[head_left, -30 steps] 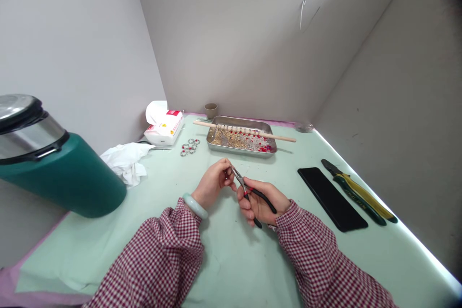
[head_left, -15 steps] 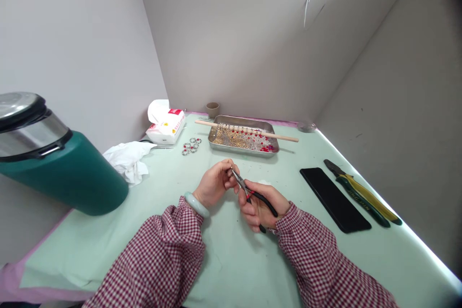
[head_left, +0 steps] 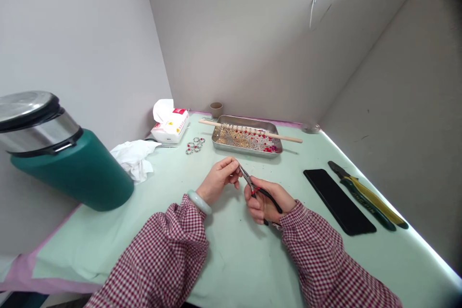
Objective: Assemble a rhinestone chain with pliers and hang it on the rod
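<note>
My right hand (head_left: 266, 199) is wrapped round a pair of needle-nose pliers (head_left: 269, 196) with black and red handles. The jaws point up and left and reach the fingertips of my left hand (head_left: 222, 178). Those left fingers are pinched together at the jaw tips; whatever they hold is too small to make out. Beyond my hands lies a metal tray (head_left: 245, 151) of gold, clear and red beads. A wooden stick (head_left: 285, 137) rests across it, with beaded rings threaded along it. Left of the tray, several beaded rings (head_left: 195, 145) lie on the green cloth.
At the left, a big green flask (head_left: 83, 168) leans near a crumpled tissue (head_left: 135, 156) and a tissue pack (head_left: 171, 127). A small brown cup (head_left: 216, 109) stands behind the tray. On the right lie a black phone-like slab (head_left: 339, 202) and green-yellow pliers (head_left: 368, 197).
The view has shifted slightly, so everything sits a little further right. My left fingers have closed more at the plier tips, with the thumb now stretched along them. The pliers stay in my right hand.
</note>
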Action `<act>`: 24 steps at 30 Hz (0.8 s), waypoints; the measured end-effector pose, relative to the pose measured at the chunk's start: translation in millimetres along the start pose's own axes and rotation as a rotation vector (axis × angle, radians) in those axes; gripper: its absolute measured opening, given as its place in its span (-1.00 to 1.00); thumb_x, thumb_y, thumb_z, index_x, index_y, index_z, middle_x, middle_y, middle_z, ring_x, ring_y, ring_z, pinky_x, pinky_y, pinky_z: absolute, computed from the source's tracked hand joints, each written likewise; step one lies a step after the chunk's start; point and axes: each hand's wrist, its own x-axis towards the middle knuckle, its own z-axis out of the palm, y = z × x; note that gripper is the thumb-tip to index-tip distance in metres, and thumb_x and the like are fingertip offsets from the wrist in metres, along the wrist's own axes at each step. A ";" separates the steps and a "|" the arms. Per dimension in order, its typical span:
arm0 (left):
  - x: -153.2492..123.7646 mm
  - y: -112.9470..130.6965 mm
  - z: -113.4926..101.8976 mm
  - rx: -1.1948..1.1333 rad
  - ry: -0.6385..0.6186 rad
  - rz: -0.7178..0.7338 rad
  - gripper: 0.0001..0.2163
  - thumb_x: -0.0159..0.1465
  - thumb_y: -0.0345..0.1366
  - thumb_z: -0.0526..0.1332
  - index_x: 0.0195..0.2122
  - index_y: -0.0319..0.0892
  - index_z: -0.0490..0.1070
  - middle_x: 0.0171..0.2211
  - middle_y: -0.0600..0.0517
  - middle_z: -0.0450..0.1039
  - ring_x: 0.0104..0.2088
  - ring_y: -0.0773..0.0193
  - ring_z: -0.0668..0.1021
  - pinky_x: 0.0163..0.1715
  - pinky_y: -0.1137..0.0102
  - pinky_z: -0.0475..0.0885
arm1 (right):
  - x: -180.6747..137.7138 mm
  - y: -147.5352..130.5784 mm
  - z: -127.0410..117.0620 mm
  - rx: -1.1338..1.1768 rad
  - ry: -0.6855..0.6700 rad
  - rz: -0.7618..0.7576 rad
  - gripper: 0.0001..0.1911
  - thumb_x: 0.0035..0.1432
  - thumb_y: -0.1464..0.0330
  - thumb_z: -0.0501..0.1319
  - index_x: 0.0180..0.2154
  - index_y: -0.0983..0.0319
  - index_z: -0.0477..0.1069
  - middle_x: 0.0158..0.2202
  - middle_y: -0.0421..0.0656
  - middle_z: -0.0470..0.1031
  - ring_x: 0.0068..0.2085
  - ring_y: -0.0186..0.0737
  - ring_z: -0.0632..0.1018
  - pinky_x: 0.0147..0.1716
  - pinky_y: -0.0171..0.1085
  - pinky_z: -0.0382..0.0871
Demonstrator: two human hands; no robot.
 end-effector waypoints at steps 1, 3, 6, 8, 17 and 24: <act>0.1 0.2 -0.7 0.040 0.009 0.008 -0.79 0.21 -0.19 0.15 -0.44 -0.25 0.33 -0.48 0.07 0.30 -0.60 0.47 0.28 -0.55 0.46 0.36 | -0.2 -0.7 -0.7 -0.006 0.008 0.006 -0.61 0.20 0.14 0.01 -0.42 0.30 0.39 -0.66 -0.27 0.27 -0.66 -0.36 0.37 -0.66 -0.34 0.30; 0.2 0.7 -1.4 0.104 0.034 0.003 -0.78 0.20 -0.19 0.17 -0.45 -0.26 0.34 -0.49 0.07 0.32 -0.60 0.47 0.29 -0.55 0.47 0.35 | 0.0 -1.3 -2.0 -0.023 0.024 0.005 -0.62 0.19 0.14 0.02 -0.42 0.29 0.38 -0.65 -0.27 0.28 -0.66 -0.36 0.37 -0.66 -0.34 0.30; 0.8 0.1 -2.4 0.104 0.093 -0.041 -0.79 0.16 -0.21 0.22 -0.47 -0.27 0.36 -0.61 0.11 0.27 -0.61 0.44 0.34 -0.56 0.49 0.34 | 1.6 -0.9 -4.0 -0.044 0.056 -0.023 -0.63 0.19 0.15 0.02 -0.41 0.30 0.38 -0.63 -0.25 0.31 -0.65 -0.34 0.39 -0.67 -0.34 0.30; 2.0 -1.7 -4.4 0.055 0.127 -0.058 -0.80 0.14 -0.23 0.24 -0.47 -0.27 0.37 -0.63 0.11 0.27 -0.61 0.43 0.36 -0.56 0.48 0.36 | 2.8 -0.7 -5.1 -0.036 0.065 -0.049 -0.64 0.20 0.17 0.01 -0.39 0.31 0.38 -0.61 -0.22 0.35 -0.63 -0.33 0.41 -0.65 -0.33 0.31; 6.4 -3.8 -19.6 -0.239 0.215 -0.057 -0.87 0.16 -0.30 0.21 -0.35 -0.29 0.39 -0.32 0.01 0.40 -0.56 0.49 0.39 -0.45 0.43 0.46 | 7.5 0.1 -5.0 -0.845 0.678 -0.610 -0.63 0.18 0.12 0.00 -0.36 0.27 0.39 -0.44 -0.09 0.41 -0.43 -0.20 0.44 -0.38 -0.21 0.31; 4.1 -4.0 -14.1 -0.298 0.170 -0.122 -0.87 0.17 -0.34 0.21 -0.35 -0.33 0.44 -0.32 -0.05 0.46 -0.56 0.48 0.42 -0.44 0.45 0.48 | 16.5 12.0 -13.6 -1.763 1.047 -0.672 -0.74 0.19 0.27 0.04 -0.35 0.26 0.43 -0.37 -0.06 0.43 -0.27 -0.12 0.41 -0.26 -0.20 0.17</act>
